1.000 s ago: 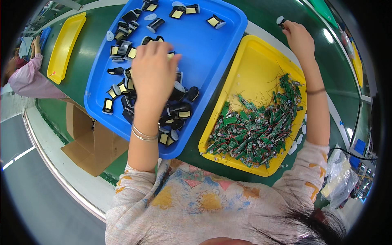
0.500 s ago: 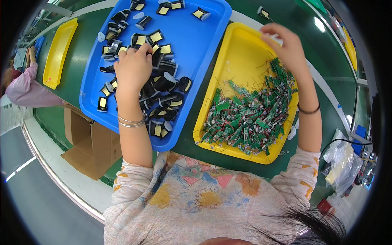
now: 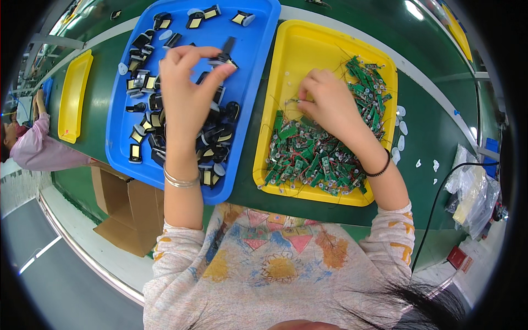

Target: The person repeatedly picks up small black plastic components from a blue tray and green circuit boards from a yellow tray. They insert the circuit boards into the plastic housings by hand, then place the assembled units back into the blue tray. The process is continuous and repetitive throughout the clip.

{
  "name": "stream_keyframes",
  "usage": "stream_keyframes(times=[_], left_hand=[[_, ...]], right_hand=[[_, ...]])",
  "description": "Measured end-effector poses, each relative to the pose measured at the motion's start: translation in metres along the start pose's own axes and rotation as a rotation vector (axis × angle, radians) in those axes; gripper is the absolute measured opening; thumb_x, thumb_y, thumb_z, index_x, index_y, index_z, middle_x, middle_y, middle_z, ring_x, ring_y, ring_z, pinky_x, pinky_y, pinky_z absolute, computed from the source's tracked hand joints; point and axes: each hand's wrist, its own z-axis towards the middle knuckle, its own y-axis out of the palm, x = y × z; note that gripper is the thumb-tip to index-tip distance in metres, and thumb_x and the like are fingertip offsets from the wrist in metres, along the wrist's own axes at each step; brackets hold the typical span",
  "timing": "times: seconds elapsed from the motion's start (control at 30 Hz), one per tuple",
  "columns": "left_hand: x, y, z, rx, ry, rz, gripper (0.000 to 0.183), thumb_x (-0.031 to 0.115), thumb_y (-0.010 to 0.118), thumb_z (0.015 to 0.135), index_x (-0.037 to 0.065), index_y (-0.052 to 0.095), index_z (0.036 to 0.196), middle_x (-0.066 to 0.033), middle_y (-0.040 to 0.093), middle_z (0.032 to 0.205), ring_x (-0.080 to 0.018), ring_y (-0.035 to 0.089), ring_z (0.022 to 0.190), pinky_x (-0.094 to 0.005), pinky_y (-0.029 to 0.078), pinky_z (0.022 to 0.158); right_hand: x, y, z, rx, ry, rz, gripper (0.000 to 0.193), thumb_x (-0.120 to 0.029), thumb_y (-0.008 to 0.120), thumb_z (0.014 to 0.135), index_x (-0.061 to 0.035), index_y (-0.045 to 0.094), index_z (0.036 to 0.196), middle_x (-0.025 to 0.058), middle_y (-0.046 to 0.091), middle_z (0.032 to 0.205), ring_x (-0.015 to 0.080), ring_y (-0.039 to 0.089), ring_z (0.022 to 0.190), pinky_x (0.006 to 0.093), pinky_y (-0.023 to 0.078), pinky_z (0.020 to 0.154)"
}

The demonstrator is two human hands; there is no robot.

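Over the blue tray (image 3: 248, 99), my left hand (image 3: 187, 91) pinches a black plastic housing (image 3: 224, 57) with a pale yellow pad between thumb and fingers. Many similar black housings (image 3: 209, 132) lie below and around it in the tray. My right hand (image 3: 330, 102) is inside the yellow tray (image 3: 267, 129), at the far side of a heap of small green circuit boards (image 3: 313, 157) with thin wires. Its fingers are pinched together; a small thin bit shows at the tips, too small to name.
Several white oval pieces (image 3: 403, 127) lie on the green table right of the yellow tray. A black cable (image 3: 432, 206) and a clear plastic bag (image 3: 476, 190) are farther right. An open cardboard box (image 3: 129, 212) stands below left. Another person's pink sleeve (image 3: 38, 140) shows at far left.
My right hand has come from beyond the yellow tray down into it; the white piece it held is no longer seen there. My left hand has lifted a black housing from the pile. The view has shifted.
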Motion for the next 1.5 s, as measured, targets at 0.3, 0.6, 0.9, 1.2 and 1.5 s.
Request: stream_keyframes(times=[0.3,0.6,0.9,1.2,1.5], left_hand=[[0.077,0.03,-0.038,-0.551,-0.617,-1.288,0.022,0.013,0.051,0.087,0.0,0.052,0.105,-0.0037,0.057,0.098,-0.0103,0.053,0.091,-0.0249,0.041,0.084],[0.078,0.031,-0.039,-0.562,-0.645,-1.345,0.019,0.003,0.056,0.083,-0.002,0.052,0.101,-0.0072,0.055,0.101,-0.0126,0.053,0.095,-0.0276,0.043,0.085],[0.077,0.034,-0.042,-0.502,-0.544,-1.365,0.023,-0.002,0.062,0.077,-0.002,0.053,0.098,-0.01,0.054,0.103,-0.0157,0.053,0.098,-0.0308,0.045,0.086],[0.076,0.035,-0.041,-0.473,-0.45,-1.22,0.025,-0.001,0.064,0.075,0.0,0.053,0.098,-0.0099,0.055,0.103,-0.016,0.055,0.097,-0.0297,0.046,0.084],[0.076,0.035,-0.042,-0.453,-0.433,-1.203,0.024,-0.003,0.063,0.074,-0.001,0.053,0.096,-0.0095,0.056,0.1,-0.0156,0.055,0.094,-0.0289,0.046,0.083]], right_hand=[[-0.05,-0.036,-0.03,0.354,0.246,1.282,0.017,0.001,0.06,0.079,0.0019,0.055,0.096,0.0073,0.057,0.096,0.0133,0.057,0.089,0.0268,0.046,0.082],[-0.041,-0.007,-0.042,0.728,0.005,0.699,0.019,0.004,0.068,0.066,0.0002,0.056,0.081,0.0116,0.06,0.075,0.0234,0.062,0.073,0.029,0.05,0.061],[-0.041,-0.005,-0.04,0.8,-0.105,0.469,0.02,0.006,0.069,0.064,0.0,0.056,0.078,0.0102,0.059,0.067,0.0256,0.063,0.067,0.0294,0.051,0.056],[-0.039,-0.007,-0.039,0.774,-0.096,0.487,0.021,0.007,0.068,0.063,0.0017,0.057,0.08,0.0094,0.057,0.066,0.0252,0.062,0.065,0.0289,0.051,0.054],[-0.04,-0.004,-0.039,0.769,-0.121,0.423,0.023,0.009,0.068,0.062,0.0016,0.058,0.081,0.0094,0.057,0.069,0.0244,0.062,0.064,0.0294,0.051,0.053]])
